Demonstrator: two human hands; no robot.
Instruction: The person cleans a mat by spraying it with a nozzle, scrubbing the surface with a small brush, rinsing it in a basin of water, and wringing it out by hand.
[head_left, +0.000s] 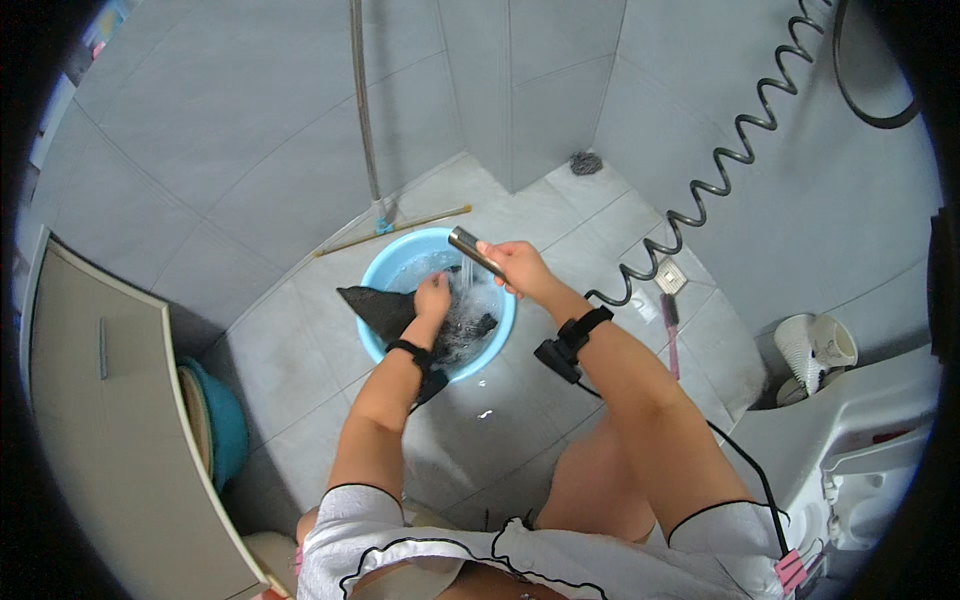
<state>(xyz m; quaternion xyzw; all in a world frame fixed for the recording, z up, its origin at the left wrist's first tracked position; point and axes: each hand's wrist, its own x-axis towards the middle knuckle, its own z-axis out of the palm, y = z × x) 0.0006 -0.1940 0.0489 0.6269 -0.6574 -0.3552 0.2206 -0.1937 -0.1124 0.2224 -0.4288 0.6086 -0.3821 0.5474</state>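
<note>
A light blue plastic basin (507, 330) stands on the tiled floor with foamy water in it. A dark grey cloth (381, 309) lies partly in the water, one pointed corner sticking out over the basin's left rim. My left hand (433, 296) grips this cloth over the basin; the fingertips are partly hidden. My right hand (523, 266) is closed around a metal hand sprayer (471, 246) above the basin's right side, and water runs from its head into the basin. More dark fabric lies under the foam.
A floor squeegee (367, 150) leans against the wall behind the basin. The sprayer's coiled hose (701, 187) rises at the right. A pink-handled brush (671, 337) lies near the floor drain (670, 277). A dark scouring pad (586, 163) sits in the corner; a cabinet (105, 420) stands left.
</note>
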